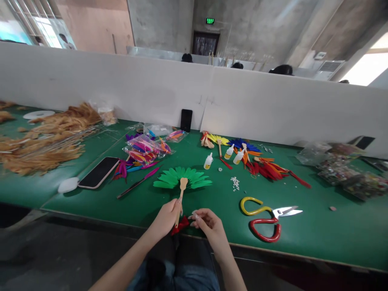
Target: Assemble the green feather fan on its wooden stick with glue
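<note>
My left hand (167, 217) is closed around the pale wooden handle of a green feather fan (182, 181), whose feathers spread away from me over the table. Just below the handle's lower end lies a red piece (181, 225), perhaps a tassel, at the table's front edge. To its right, my right hand (209, 223) has thumb and fingertips pinched together beside the red piece. Anything between those fingertips is too small to make out. Scissors (274, 218) with one yellow and one red handle loop lie open to the right of my right hand.
Small glue bottles (208, 161), white beads (235, 183) and red feathers (269, 169) lie beyond my hands. Bagged colourful feathers (144, 149), a phone (99, 173) and brown fibres (45, 141) are leftward. A white partition (145, 89) borders the back; bags (348, 169) sit far right.
</note>
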The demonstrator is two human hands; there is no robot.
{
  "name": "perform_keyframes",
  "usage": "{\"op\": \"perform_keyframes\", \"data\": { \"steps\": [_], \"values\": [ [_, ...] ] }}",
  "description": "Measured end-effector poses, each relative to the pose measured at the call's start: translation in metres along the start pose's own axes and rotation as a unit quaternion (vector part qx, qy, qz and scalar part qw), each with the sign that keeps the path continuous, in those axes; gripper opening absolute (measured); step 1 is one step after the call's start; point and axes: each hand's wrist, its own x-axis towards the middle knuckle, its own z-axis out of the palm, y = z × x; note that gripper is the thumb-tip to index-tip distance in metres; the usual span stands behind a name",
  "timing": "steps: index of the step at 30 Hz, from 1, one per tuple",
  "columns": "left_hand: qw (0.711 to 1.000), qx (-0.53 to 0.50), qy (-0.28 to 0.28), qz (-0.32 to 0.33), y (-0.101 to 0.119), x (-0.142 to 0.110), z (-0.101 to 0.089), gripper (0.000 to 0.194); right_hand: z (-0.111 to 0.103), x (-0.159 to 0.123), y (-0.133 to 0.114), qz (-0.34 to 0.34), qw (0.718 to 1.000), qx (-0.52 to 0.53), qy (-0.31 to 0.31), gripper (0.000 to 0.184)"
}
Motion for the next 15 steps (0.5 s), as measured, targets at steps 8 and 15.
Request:
{"op": "perform_keyframes", "data": {
  "steps": [8, 15],
  "values": [
    [0.996, -0.065, -0.029, -0.044, 0.004, 0.003, -0.003, 0.046, -0.001, 0.0, 0.002, 0.006, 1.0, -0.006, -0.011, 0.03],
    [0.981, -0.176, -0.063, -0.047, 0.019, -0.01, -0.005, 0.041, 0.012, -0.01, -0.007, 0.011, 0.999, -0.011, -0.034, 0.047]
  ]
}}
